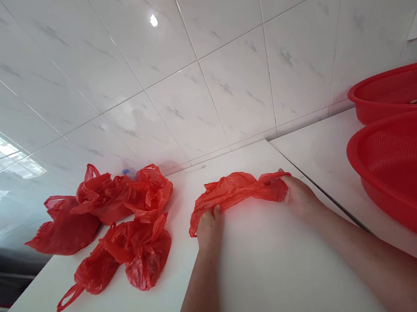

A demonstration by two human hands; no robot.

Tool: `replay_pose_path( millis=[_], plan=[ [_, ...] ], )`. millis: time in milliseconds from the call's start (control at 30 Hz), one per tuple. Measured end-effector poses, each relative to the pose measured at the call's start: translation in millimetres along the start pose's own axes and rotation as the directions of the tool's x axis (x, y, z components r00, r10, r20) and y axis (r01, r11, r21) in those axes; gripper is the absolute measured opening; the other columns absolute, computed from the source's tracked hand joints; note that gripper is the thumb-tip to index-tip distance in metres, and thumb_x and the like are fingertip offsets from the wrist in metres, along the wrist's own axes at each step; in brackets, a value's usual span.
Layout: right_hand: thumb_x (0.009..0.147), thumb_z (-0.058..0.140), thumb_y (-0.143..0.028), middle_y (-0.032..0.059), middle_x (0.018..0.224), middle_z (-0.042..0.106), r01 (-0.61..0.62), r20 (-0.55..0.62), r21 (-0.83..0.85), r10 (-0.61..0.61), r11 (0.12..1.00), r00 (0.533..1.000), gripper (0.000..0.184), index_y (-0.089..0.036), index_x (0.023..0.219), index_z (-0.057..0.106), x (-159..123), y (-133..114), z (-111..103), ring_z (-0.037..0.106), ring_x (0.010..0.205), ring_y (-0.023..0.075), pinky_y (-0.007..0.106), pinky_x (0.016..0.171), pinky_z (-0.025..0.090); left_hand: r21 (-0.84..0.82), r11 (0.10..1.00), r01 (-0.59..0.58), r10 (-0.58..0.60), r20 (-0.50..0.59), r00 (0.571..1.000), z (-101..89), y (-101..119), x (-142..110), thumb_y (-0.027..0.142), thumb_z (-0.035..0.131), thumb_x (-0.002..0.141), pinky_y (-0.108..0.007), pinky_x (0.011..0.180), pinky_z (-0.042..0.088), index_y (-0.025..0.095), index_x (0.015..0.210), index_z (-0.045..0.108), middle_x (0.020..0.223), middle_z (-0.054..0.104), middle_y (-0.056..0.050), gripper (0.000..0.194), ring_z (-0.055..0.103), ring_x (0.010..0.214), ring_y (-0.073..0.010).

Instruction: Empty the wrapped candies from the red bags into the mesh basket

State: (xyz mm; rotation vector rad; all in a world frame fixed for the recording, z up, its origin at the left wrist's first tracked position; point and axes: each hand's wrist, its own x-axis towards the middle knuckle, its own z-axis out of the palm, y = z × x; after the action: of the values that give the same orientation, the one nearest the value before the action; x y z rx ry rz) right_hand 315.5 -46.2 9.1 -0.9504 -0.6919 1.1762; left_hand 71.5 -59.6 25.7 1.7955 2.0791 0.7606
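Left hand (208, 224) and right hand (294, 191) pinch a red bag (237, 187) between bunched bags (147, 261) and two red baskets (391, 199).

A person's two bare hands hold a crumpled red plastic bag (235, 187) above a white tabletop (269, 265), the left hand (207, 228) gripping its left end and the right hand (298, 193) its right end, so that it spans the gap between them. To the left of that bag, a group of bulging red plastic bags (105, 203) sits bunched on the table; to its right are two red plastic baskets (366, 158) with perforated sides, and behind it rises a wall of glossy white, grey-veined tiles (235, 81).
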Motion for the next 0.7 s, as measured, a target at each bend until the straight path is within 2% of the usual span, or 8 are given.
replay_pose_path(
  millis=[100, 167, 233, 333, 400, 467, 567, 700],
  plan=[
    [0.074, 0.059, -0.046, 0.0058, 0.099, 0.066, -0.024, 0.041, -0.158, 0.030, 0.987, 0.999, 0.027, -0.020, 0.077, 0.068, -6.3, -3.3, 2.0, 0.059, 0.098, 0.0232, 0.029, 0.072, 0.049, 0.067, 0.998, -0.020, 0.023, -0.046, 0.999, 3.8, -4.3, 1.8, 0.036, 0.046, 0.084, -0.031, 0.062, 0.044, 0.019, 0.094, 0.060, 0.090, 0.066, -0.008, 0.024, 0.061, 0.079, -0.0225],
    [0.074, 0.057, -0.052, 0.0052, 0.091, 0.066, -0.010, 0.014, -0.315, 0.015, 0.949, 1.000, 0.034, -0.020, 0.080, 0.067, -11.1, -6.3, 3.8, 0.062, 0.085, 0.0217, 0.028, 0.066, 0.048, 0.122, 0.992, -0.042, 0.051, -0.069, 0.996, 5.2, -5.9, 2.4, 0.030, 0.053, 0.079, -0.032, 0.066, 0.044, 0.016, 0.101, 0.059, 0.094, 0.065, -0.010, 0.027, 0.060, 0.086, -0.0249],
    [0.074, 0.054, -0.058, 0.0042, 0.080, 0.065, 0.003, -0.018, -0.449, -0.013, 0.894, 1.000, 0.041, -0.019, 0.079, 0.066, -14.6, -8.2, 5.5, 0.060, 0.071, 0.0198, 0.028, 0.059, 0.045, 0.175, 0.976, -0.130, 0.148, -0.097, 0.984, 6.6, -4.6, 2.0, 0.022, 0.055, 0.076, -0.034, 0.074, 0.043, 0.016, 0.109, 0.056, 0.103, 0.063, -0.012, 0.034, 0.057, 0.096, -0.0267],
    [0.076, 0.051, -0.058, 0.0025, 0.070, 0.061, 0.048, 0.043, -0.560, -0.029, 0.827, 0.999, 0.042, -0.018, 0.076, 0.063, -17.1, -6.9, 8.0, 0.057, 0.064, 0.0181, 0.027, 0.054, 0.042, 0.252, 0.891, -0.377, 0.402, -0.053, 0.914, 11.8, 1.7, -0.2, 0.008, 0.048, 0.074, -0.035, 0.085, 0.040, 0.020, 0.111, 0.057, 0.112, 0.060, -0.009, 0.040, 0.052, 0.105, -0.0249],
    [0.077, 0.051, -0.053, 0.0034, 0.081, 0.062, 0.095, 0.079, -0.589, -0.060, 0.803, 0.995, 0.037, -0.019, 0.086, 0.062, -17.9, -4.2, 9.9, 0.058, 0.070, 0.0189, 0.028, 0.057, 0.044, 0.253, 0.824, -0.506, 0.518, 0.024, 0.855, 17.2, 6.4, -2.4, 0.005, 0.044, 0.075, -0.036, 0.090, 0.038, 0.022, 0.107, 0.060, 0.110, 0.061, -0.007, 0.040, 0.052, 0.105, -0.0226],
    [0.076, 0.054, -0.044, 0.0065, 0.102, 0.060, 0.169, 0.041, -0.650, -0.188, 0.741, 0.981, 0.037, -0.021, 0.104, 0.059, -19.6, -2.5, 12.1, 0.059, 0.085, 0.0215, 0.031, 0.066, 0.047, 0.228, 0.796, -0.561, 0.558, 0.086, 0.826, 22.1, 9.6, -4.9, 0.009, 0.043, 0.080, -0.038, 0.094, 0.036, 0.024, 0.104, 0.061, 0.109, 0.062, -0.005, 0.034, 0.051, 0.106, -0.0219],
    [0.075, 0.053, -0.028, 0.0114, 0.122, 0.051, 0.335, 0.042, -0.774, -0.484, 0.537, 0.874, 0.049, -0.021, 0.124, 0.047, -27.8, -5.4, 17.8, 0.051, 0.107, 0.0266, 0.038, 0.081, 0.047, 0.201, 0.812, -0.548, 0.533, 0.126, 0.837, 24.7, 10.9, -8.5, 0.023, 0.040, 0.087, -0.041, 0.098, 0.033, 0.026, 0.108, 0.060, 0.113, 0.060, -0.004, 0.028, 0.049, 0.110, -0.0225],
    [0.074, 0.048, -0.013, 0.0138, 0.125, 0.046, 0.596, 0.278, -0.778, -0.743, 0.198, 0.609, 0.055, -0.020, 0.128, 0.041, -54.7, -14.6, 35.3, 0.041, 0.120, 0.0296, 0.047, 0.093, 0.040, 0.179, 0.835, -0.520, 0.502, 0.141, 0.853, 22.1, 10.0, -10.5, 0.035, 0.038, 0.089, -0.046, 0.101, 0.030, 0.030, 0.117, 0.056, 0.122, 0.055, -0.005, 0.033, 0.044, 0.117, -0.0243]
  ],
)
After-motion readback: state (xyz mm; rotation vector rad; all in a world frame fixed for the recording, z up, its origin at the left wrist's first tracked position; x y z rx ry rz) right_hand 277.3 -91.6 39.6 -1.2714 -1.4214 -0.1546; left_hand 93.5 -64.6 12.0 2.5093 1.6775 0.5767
